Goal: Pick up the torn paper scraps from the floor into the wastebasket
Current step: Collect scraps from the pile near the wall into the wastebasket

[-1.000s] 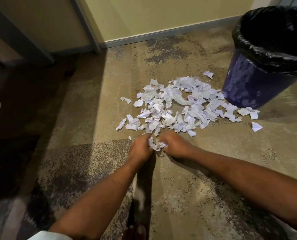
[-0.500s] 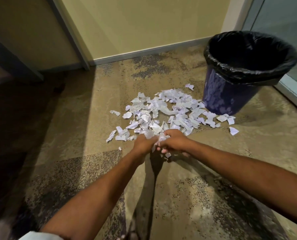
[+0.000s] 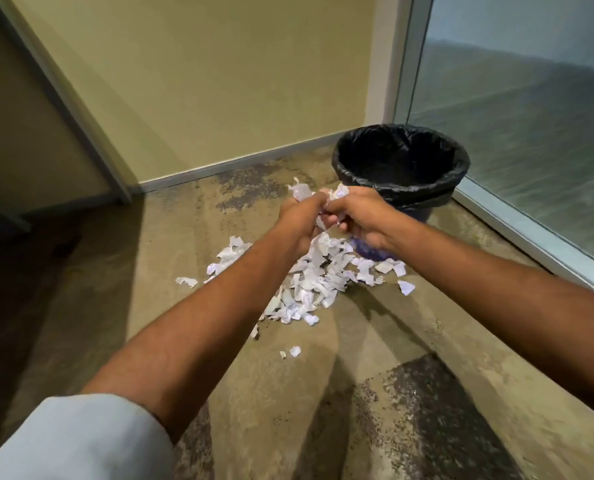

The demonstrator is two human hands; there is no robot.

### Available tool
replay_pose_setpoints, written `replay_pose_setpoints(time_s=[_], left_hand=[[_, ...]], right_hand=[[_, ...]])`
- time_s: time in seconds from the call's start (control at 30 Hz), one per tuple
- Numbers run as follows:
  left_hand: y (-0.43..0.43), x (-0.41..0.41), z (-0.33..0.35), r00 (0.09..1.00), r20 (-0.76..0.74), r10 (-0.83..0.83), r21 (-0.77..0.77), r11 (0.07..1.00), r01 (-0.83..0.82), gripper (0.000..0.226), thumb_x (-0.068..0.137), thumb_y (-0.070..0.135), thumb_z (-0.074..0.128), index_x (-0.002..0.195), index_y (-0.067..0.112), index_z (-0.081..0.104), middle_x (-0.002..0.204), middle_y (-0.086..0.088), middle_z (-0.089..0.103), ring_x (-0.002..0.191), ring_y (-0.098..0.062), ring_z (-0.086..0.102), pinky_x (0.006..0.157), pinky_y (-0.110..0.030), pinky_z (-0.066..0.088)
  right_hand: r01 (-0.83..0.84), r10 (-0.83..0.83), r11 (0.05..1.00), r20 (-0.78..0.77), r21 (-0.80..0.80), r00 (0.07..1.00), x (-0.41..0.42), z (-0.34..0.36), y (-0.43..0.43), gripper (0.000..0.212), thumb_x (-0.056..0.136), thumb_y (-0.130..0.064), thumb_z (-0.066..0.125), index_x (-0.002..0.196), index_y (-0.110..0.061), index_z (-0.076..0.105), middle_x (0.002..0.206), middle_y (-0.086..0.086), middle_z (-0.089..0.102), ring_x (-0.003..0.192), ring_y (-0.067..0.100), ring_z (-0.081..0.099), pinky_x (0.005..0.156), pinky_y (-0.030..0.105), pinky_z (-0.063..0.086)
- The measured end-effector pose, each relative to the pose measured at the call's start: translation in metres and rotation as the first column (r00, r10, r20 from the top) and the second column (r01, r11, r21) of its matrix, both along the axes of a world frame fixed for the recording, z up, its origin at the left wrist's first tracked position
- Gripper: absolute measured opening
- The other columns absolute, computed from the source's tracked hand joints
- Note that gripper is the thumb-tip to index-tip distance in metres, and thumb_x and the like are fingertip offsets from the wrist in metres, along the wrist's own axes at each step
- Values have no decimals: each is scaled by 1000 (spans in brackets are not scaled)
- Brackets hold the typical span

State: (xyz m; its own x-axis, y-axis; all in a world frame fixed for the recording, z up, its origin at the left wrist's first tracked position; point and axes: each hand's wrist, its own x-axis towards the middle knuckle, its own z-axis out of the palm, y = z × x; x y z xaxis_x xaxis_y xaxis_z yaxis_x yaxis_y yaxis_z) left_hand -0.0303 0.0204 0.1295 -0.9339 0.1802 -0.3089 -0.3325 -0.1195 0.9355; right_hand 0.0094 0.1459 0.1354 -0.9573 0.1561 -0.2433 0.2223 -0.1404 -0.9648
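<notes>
White scraps, held (image 3: 337, 195): a bunch of torn paper clamped between both hands; tufts stick out above the knuckles and a few pieces hang beneath the fingers.
Left hand (image 3: 297, 220): fingers curled tight round the bunch, pressed against the right hand.
Right hand (image 3: 361, 216): fingers curled round the same bunch.
Heap on the floor (image 3: 309, 282): most of the torn paper lies on the carpet below the fingers, reaching to the foot of the wastebasket.
Stray pieces: two small ones (image 3: 295, 351) lie nearer the person than the heap, one (image 3: 406, 287) below and right of the fingers, one (image 3: 186, 281) well to their left.
Wastebasket (image 3: 410, 192): upright, blue-walled, lined with a black bag; it stands just beyond and to the right of the fingers. Whether the hands are over its opening cannot be told.
Carpet (image 3: 358, 393): tan with dark speckled patches, under everything.
Wall (image 3: 202, 81): pale yellow with a grey skirting, far beyond the fingers.
Glass panel (image 3: 513, 133): frosted, right of the wastebasket.
Sleeve (image 3: 70, 438): light grey, on the left forearm.
</notes>
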Motion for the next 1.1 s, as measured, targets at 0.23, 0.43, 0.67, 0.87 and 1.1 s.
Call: replay_pose_setpoints(time_s=[0.23, 0.43, 0.67, 0.87, 1.1], left_hand=[[83, -29, 74, 991, -125, -50, 14, 999, 52, 41, 98, 16, 74, 129, -6, 59, 83, -16, 72, 47, -18, 64, 44, -25, 54], [146, -53, 138, 948, -270, -168, -53, 986, 160, 31, 98, 10, 72, 120, -5, 56, 85, -20, 68, 52, -20, 63, 53, -29, 59], [198, -77, 135, 909, -304, -286, -166, 955, 245, 43, 98, 12, 73, 131, -12, 59, 79, -17, 64, 44, -20, 62, 48, -28, 56], [198, -89, 84, 937, -177, -302, -213, 941, 263, 30, 101, 14, 69, 124, -2, 62, 96, -17, 71, 61, -22, 69, 55, -32, 60], [183, -96, 57, 898, -97, -429, -345, 861, 374, 35, 97, 39, 73, 118, 12, 68, 108, -12, 75, 86, -29, 72, 67, -42, 62]], right_hand=[[194, -211, 962, -76, -190, 974, -25, 56, 66, 15, 94, -2, 62, 105, -10, 67, 76, 5, 65, 51, 8, 53, 43, 20, 34], [282, -353, 896, -165, -343, 921, -50, 94, 121, 15, 97, -10, 61, 111, -13, 64, 69, -4, 63, 48, 1, 52, 41, 18, 38], [488, -552, 808, -133, -330, 823, -71, 86, 162, 15, 94, -6, 58, 101, -12, 69, 79, 3, 66, 45, 5, 51, 43, 20, 40], [553, -553, 819, 44, -150, 832, -89, 37, 175, 23, 95, -10, 58, 112, -7, 73, 92, 9, 71, 49, 11, 59, 43, 23, 48], [481, -473, 873, 101, -78, 875, -93, 20, 174, 23, 101, -12, 55, 119, -11, 70, 112, 14, 73, 91, 30, 69, 69, 34, 55]])
